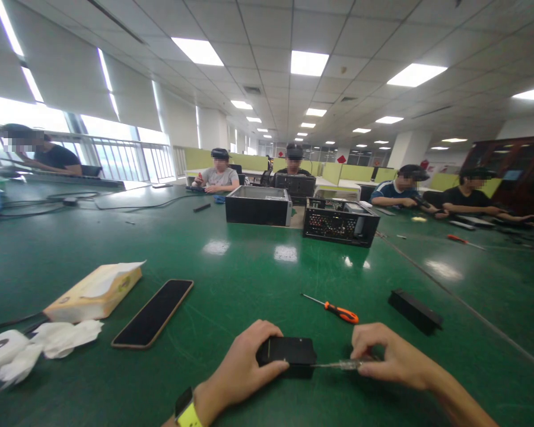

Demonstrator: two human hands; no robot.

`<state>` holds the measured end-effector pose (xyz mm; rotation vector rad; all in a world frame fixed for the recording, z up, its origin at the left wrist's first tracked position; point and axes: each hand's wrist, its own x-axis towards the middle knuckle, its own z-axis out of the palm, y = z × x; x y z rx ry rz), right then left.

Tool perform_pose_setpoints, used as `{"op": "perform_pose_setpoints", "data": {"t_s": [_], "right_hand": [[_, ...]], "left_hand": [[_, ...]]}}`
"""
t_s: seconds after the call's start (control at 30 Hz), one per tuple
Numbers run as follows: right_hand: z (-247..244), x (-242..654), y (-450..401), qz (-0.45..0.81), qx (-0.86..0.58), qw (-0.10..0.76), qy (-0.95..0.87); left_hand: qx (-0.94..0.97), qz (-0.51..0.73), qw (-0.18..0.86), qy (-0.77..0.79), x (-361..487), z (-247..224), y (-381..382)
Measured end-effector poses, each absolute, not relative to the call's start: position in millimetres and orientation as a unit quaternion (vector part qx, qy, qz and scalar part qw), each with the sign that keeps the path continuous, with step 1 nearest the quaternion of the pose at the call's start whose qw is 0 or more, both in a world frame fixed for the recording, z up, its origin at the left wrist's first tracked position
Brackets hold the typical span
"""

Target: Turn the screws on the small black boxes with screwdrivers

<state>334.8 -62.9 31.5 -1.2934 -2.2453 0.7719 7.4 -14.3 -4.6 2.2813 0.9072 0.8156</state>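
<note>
Near the front of the green table [196,249], my left hand [249,365] is closed around the left end of a small black box [296,351]. A watch with a yellow band [189,412] is on that wrist. My right hand [385,356] grips a screwdriver with a clear handle [349,364]. Its thin shaft points left, and the tip meets the right end of the black box; whether it sits in a screw I cannot tell. Beyond my hands lies an orange and black screwdriver [342,311]. Right of it rests a black rectangular block [415,309].
To the left are a phone [153,314], a tissue pack [95,290], crumpled tissues [64,339] and a white device [2,350]. Two computer cases, one closed-sided [258,207] and one open [340,222], stand farther back. Another screwdriver [465,241] lies far right. Several people sit around the table.
</note>
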Motion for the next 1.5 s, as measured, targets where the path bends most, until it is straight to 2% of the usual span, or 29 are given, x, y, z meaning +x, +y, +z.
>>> {"op": "perform_pose_setpoints", "data": {"t_s": [0.53,1.0,1.37,1.5], "right_hand": [[34,332,-61,0.225,-0.486,0.23,-0.813],[10,309,-61,0.175,-0.484,0.261,-0.817],[6,307,-61,0.188,-0.48,0.302,-0.802],[-1,305,-57,0.192,-0.49,0.27,-0.807]], "left_hand": [[0.849,0.3,0.271,0.34,8,-4,-13],[0.843,0.304,0.276,0.347,7,-4,-13],[0.84,0.309,0.279,0.347,8,-5,-12],[0.837,0.322,0.273,0.349,8,-6,-11]]}}
